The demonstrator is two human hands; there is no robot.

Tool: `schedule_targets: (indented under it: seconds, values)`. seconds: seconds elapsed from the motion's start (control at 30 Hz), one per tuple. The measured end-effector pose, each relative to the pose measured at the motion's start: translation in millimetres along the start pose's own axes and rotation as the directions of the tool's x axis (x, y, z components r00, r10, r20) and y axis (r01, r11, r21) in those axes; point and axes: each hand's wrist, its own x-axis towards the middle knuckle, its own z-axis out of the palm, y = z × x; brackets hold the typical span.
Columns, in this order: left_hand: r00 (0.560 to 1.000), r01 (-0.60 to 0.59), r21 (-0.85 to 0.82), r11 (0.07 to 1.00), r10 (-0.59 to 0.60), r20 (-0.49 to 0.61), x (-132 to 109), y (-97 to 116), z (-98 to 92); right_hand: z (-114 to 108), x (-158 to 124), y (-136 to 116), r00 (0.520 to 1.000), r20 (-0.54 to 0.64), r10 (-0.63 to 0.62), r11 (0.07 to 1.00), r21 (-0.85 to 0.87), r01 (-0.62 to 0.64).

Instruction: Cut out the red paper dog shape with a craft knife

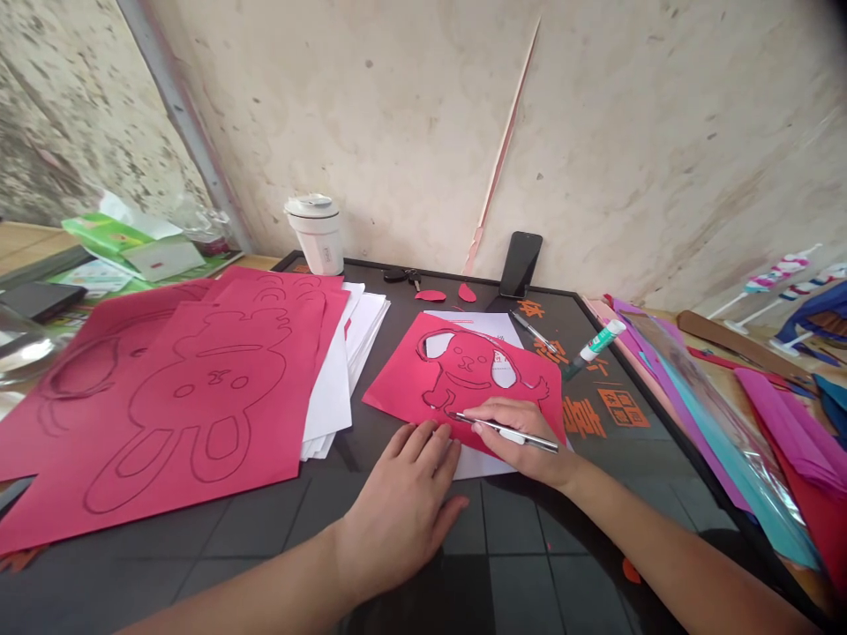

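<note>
A red paper sheet (403, 384) with a partly cut-out animal figure lies on white paper on the dark cutting mat (423, 547). My left hand (403, 503) lies flat with fingers spread, pressing the sheet's near edge. My right hand (522, 437) is closed on a thin silver craft knife (513, 431), its tip touching the figure's lower outline. Two ear-shaped holes in the figure show white beneath.
A stack of red sheets (172, 397) with drawn figures over white paper fills the left. At the back stand a white cup (316, 234), a phone (520, 263) against the wall, scissors and red scraps. A glue stick (601, 340), a pen and coloured paper strips (728, 423) lie right.
</note>
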Motion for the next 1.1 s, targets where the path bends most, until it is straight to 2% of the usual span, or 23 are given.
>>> schedule_targets:
  seconds: [0.13, 0.4, 0.5, 0.63, 0.73, 1.1]
  values:
    - [1.0, -0.003, 0.013, 1.0, 0.003, -0.003, 1, 1, -0.2, 1, 1, 1, 0.999, 0.014, -0.036, 0.999, 0.014, 0.036]
    - [1.0, -0.008, 0.028, 1.0, 0.008, -0.026, 1, 4, 0.7, 1, 6, -9, 0.998, 0.07, -0.007, 1.0, 0.008, 0.006]
    - [1.0, -0.013, 0.03, 0.999, 0.014, -0.027, 1, 4, 0.7, 4, 8, -15, 0.997, 0.031, 0.071, 0.997, 0.015, -0.072]
    - [0.999, -0.017, 0.032, 0.999, 0.018, -0.03, 1, 3, 0.6, 10, 8, -20, 0.986, -0.091, 0.139, 0.99, 0.018, -0.138]
    - [1.0, -0.008, 0.028, 1.0, 0.009, -0.028, 1, 3, 1.6, 13, 8, -20, 0.985, -0.119, 0.122, 0.993, 0.01, -0.121]
    - [0.999, -0.011, 0.041, 0.999, 0.012, -0.042, 1, 4, 0.2, 17, 4, -15, 0.998, -0.052, 0.02, 0.997, -0.072, -0.024]
